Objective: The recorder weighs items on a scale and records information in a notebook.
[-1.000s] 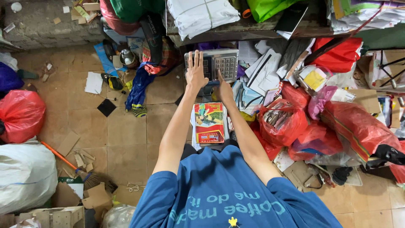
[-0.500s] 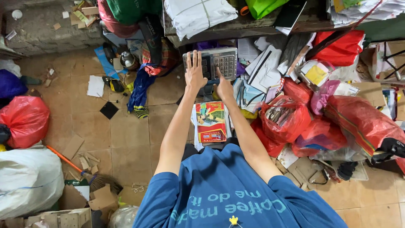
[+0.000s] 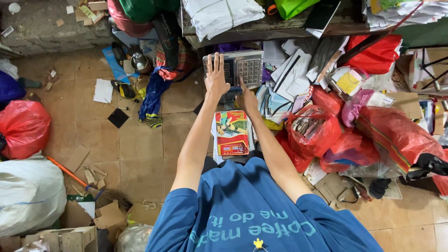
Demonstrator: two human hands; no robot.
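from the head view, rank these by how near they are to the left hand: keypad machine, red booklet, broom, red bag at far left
1. keypad machine: under the left hand, touching it.
2. red booklet: on the floor just below the hand, between the arms.
3. broom: lower left on the tiles.
4. red bag: far left edge.

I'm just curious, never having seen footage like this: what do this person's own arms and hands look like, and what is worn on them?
Both arms are bare from the short sleeves down. The left hand and right hand wear no gloves; no rings, watch or bands can be made out. The blue T-shirt has short sleeves and pale lettering across it, and a small yellow star-shaped clip sits near the collar.
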